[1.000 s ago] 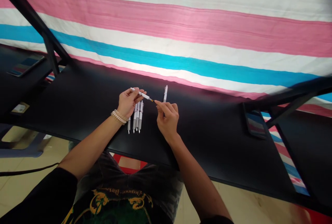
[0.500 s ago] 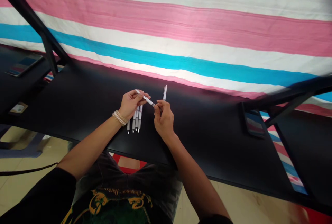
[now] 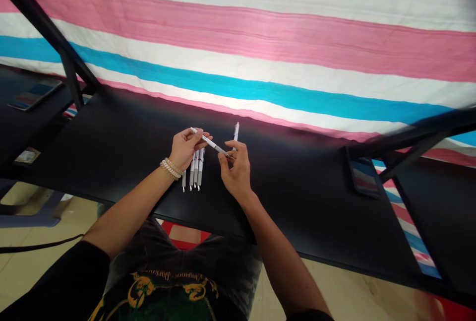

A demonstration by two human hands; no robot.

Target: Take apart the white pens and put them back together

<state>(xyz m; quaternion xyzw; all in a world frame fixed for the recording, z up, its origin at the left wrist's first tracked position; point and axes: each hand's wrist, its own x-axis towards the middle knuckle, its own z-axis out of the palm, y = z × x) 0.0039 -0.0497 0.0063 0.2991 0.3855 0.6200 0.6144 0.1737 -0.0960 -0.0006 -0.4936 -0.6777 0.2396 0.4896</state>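
A white pen [image 3: 210, 142] with a grey grip slants between my two hands above the black table. My left hand [image 3: 184, 148] is closed, pinching its upper part between thumb and fingers. At the lower, tip end, my right hand [image 3: 237, 167] has its thumb and a finger around the point, with the index finger lifted off. Several similar pens [image 3: 196, 174] lie side by side, tips toward me, partly hidden under my left hand. Another white pen [image 3: 236, 131] lies beyond my right hand, its lower part hidden by the fingers.
The black table [image 3: 297, 202] has a striped cloth [image 3: 260, 58] hanging along its far side. A dark phone [image 3: 363, 177] lies at the right, and another phone-like slab [image 3: 35, 95] at the far left. Black slanted bars [image 3: 48, 23] flank the table.
My right index finger has lifted and the fingers have spread from their tight pinch, showing more of the pen's tip end. My left hand has shifted slightly left with the pen.
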